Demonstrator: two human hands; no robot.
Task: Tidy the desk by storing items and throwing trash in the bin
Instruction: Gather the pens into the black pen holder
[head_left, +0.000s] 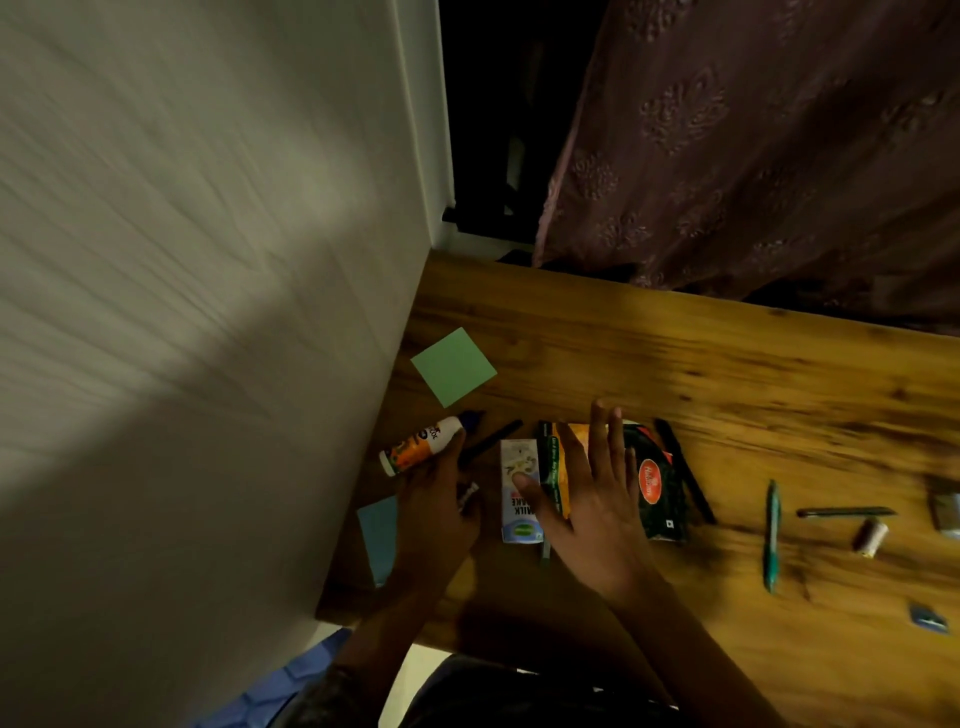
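While the left hand grips the glue bottle, the bottle's long axis runs diagonally, dark blue cap pointing away from the person; body white and orange, label only partly legible; it lies just left of the milkshake carton, near the desk edge; carton text reads "MILK"; right hand spread flat, fingers straight, on the snack packets right of the carton; red oval logo blurred.
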